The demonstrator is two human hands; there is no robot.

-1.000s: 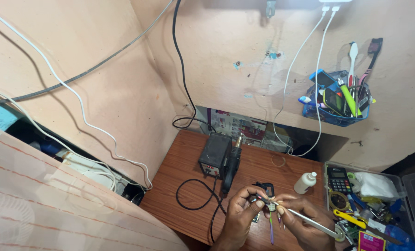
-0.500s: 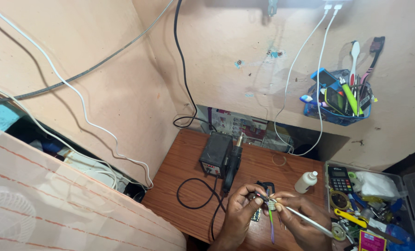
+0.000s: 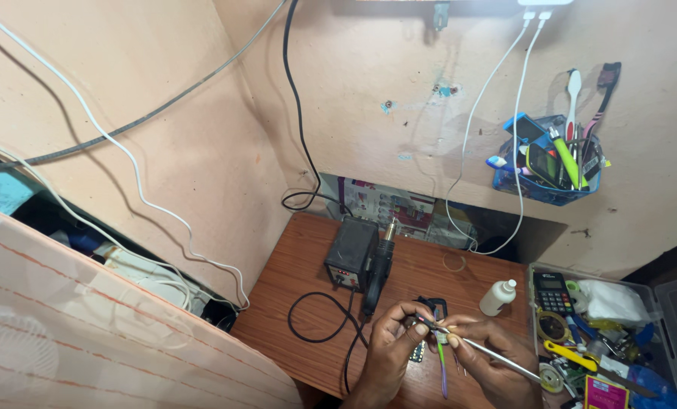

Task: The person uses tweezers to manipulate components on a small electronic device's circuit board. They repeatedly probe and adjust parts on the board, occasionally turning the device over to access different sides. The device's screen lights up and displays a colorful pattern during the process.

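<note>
Left hand (image 3: 390, 350): low centre of the frame, my fingers pinched on a small part (image 3: 412, 324) held just above the desk (image 3: 293, 303); what the part is, I cannot tell.
Right hand (image 3: 484, 356): right of the left, closed on tweezers (image 3: 475, 347), their tip meeting the part between my two hands.
Under the hands: a small dark board (image 3: 431, 306) and a purple tool (image 3: 442, 367) lie on the desk, partly hidden.
Nearby: a hot-air station (image 3: 351, 253) above the hands, its black cord (image 3: 315, 326) looping to the left; a white bottle (image 3: 497, 297) to the right; a crowded parts tray (image 3: 603, 333) at far right.
Risk: I judge the part could spring from the tweezers if I squeeze unevenly, and be lost in the tray clutter.
Risk: an elbow shift could knock the bottle over.
</note>
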